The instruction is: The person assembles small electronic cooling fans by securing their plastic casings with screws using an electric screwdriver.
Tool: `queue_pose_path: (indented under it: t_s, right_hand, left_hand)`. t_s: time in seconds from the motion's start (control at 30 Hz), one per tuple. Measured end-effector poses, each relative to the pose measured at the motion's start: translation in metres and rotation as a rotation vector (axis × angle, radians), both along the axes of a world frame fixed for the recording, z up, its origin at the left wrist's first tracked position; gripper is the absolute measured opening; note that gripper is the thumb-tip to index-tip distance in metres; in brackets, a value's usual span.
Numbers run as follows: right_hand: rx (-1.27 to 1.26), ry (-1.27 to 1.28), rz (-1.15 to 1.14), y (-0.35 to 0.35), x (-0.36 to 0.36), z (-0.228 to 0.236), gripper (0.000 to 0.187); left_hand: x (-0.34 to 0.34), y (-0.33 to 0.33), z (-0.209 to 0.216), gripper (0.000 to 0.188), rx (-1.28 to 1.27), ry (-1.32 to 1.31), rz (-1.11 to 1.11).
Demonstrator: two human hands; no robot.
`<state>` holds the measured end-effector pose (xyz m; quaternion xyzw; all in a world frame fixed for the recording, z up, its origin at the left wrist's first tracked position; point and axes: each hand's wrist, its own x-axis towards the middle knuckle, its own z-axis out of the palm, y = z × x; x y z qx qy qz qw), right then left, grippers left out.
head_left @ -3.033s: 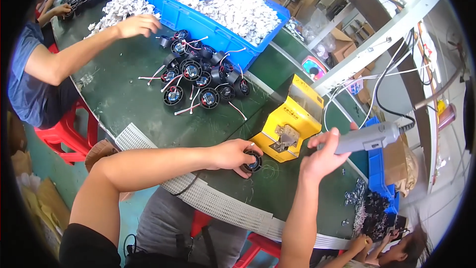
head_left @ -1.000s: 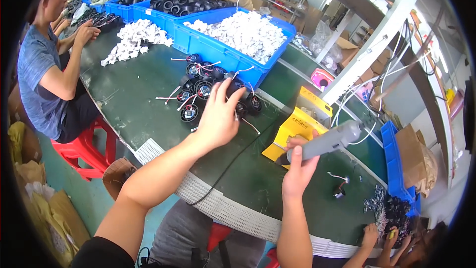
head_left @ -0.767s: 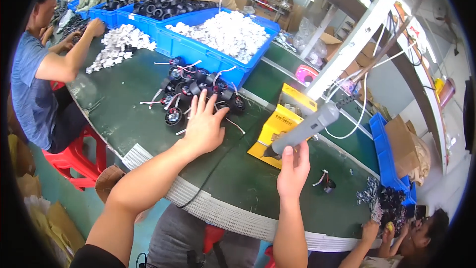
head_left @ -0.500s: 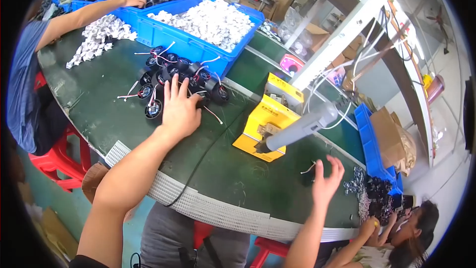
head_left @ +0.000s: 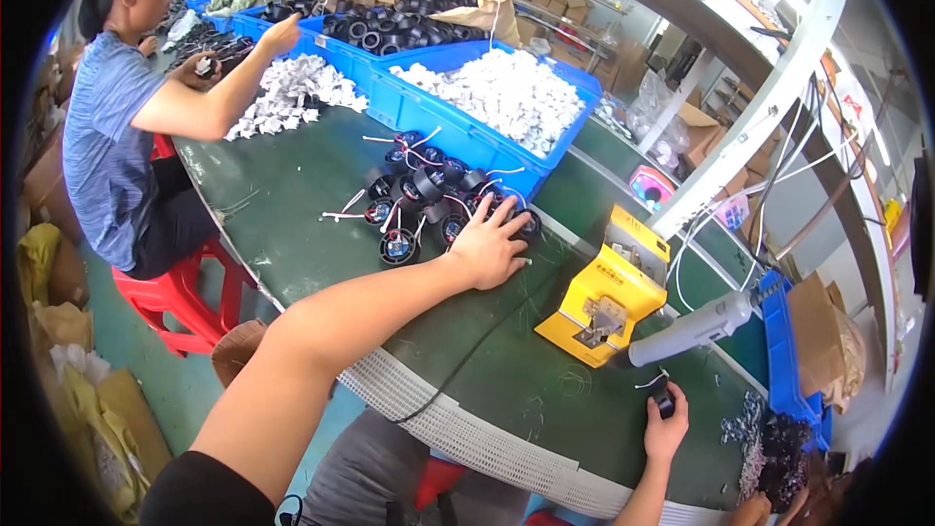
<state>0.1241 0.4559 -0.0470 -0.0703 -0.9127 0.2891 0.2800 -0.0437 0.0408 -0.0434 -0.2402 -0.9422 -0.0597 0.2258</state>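
My left hand [head_left: 487, 248] rests at the right edge of a pile of black round housings [head_left: 429, 183] with circuit boards and thin red and white wires. Its fingers are spread over the housings there; whether they grip one is partly hidden. Farther right, my right hand [head_left: 668, 426] holds a black cylindrical housing [head_left: 664, 398] with a short white wire, between thumb and fingers, just above the table. Between my hands stands a yellow bench fixture [head_left: 604, 304] with a metal clamp. A grey electric screwdriver [head_left: 693, 327] leans beside it.
A blue bin of small white parts [head_left: 506, 97] stands behind the pile. Beside it, a loose white heap [head_left: 292, 97] lies near a co-worker [head_left: 127, 127]. A black cable [head_left: 467, 356] crosses the green table [head_left: 321, 224]. Small screws and dark parts [head_left: 779, 443] lie at right.
My right hand was open beside the housing and has closed around it. My left hand has moved to the pile's right edge. The view has swung left, showing more of the co-worker.
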Motion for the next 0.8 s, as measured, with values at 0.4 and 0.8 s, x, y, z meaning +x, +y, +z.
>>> queue_pose_path:
  t_s: [0.4,0.8]
  right_hand:
    - [0.001,-0.022,-0.032,-0.008,-0.002,0.012,0.039]
    - [0.029,-0.01,-0.021,-0.014,-0.007,0.005,0.041]
  left_hand:
    - [-0.041,-0.1,-0.007,0.038,0.022,0.057,0.336]
    - [-0.048,0.015,0.008,0.035,0.187,0.186,-0.218]
